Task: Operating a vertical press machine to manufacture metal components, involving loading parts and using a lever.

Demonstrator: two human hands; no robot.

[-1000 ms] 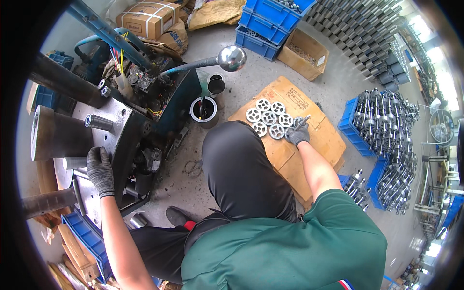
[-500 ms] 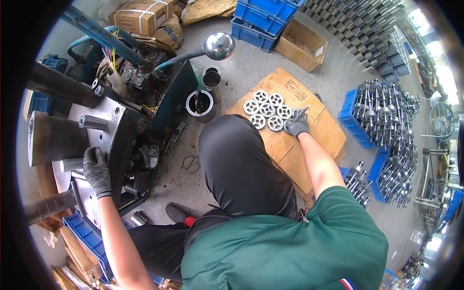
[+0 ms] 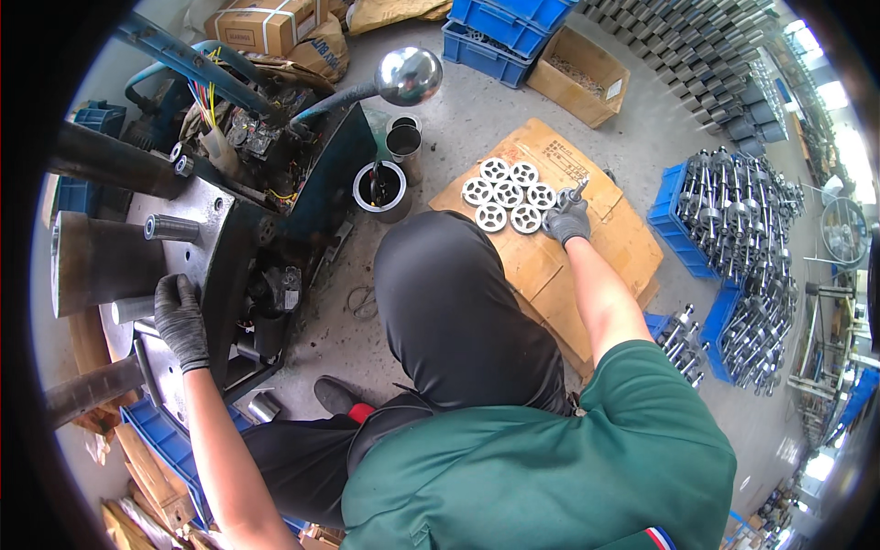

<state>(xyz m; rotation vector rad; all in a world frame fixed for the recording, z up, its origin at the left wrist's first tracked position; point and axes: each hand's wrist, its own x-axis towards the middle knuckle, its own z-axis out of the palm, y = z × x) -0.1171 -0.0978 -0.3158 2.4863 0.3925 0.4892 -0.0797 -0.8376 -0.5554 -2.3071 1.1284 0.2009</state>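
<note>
On the left, my left hand [image 3: 181, 321] in a dark grey glove rests on the steel machine plate [image 3: 215, 206]. Its fingers are stretched out beside a short metal cylinder [image 3: 134, 309] and seem to touch it. Across my knee, my right hand [image 3: 568, 223], gloved too, is closed around a stepped metal shaft [image 3: 578, 189] whose tip sticks out past the fingers. Several spoked metal wheels [image 3: 508, 193] lie flat in a cluster on a cardboard sheet [image 3: 605, 247]. My right hand is at the cluster's right edge; its palm is hidden.
Another metal cylinder [image 3: 172, 228] stands on the plate. A ball-ended lever [image 3: 409, 77] juts from the machine over the floor. Metal pots [image 3: 380, 192] stand before my knee. Blue crates [image 3: 676, 225] piled with shafts are at right; a cardboard box [image 3: 579, 78] is behind.
The whole view has shifted slightly. Both hands keep their places against the machine plate and the wheels, with no clear change of grip.
</note>
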